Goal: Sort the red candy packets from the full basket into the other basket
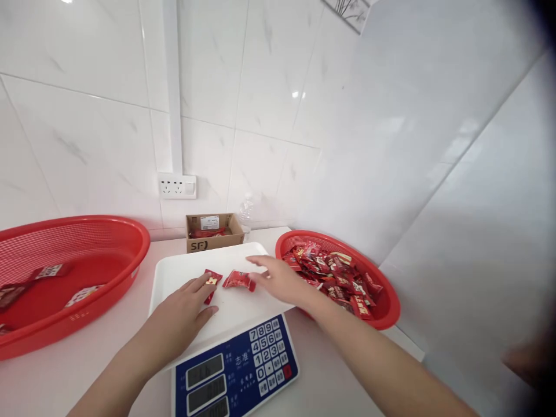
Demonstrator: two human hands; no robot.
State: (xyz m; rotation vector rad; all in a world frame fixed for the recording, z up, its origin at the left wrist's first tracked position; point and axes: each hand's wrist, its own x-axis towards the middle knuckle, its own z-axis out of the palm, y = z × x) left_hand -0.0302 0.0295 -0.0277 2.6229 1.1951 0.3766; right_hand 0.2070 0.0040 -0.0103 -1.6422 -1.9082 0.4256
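Note:
A white weighing pan (234,321) sits on a digital scale with a blue keypad panel (243,370). Two red wrapped snack packets lie on the pan. My left hand (180,315) rests with its fingertips over the left packet (212,279), thumb apart, partly covering it. At the right packet's (238,280) right end is my right hand (280,279), thumb and fingers spread; whether its thumb touches the wrapper I cannot tell.
To the right stands a red basket (393,310) heaped with red packets. A larger red basket (141,243) with a few packets is at left. Behind the pan are a cardboard box (217,242) and a clear plastic bottle (246,211), near the tiled wall (278,75).

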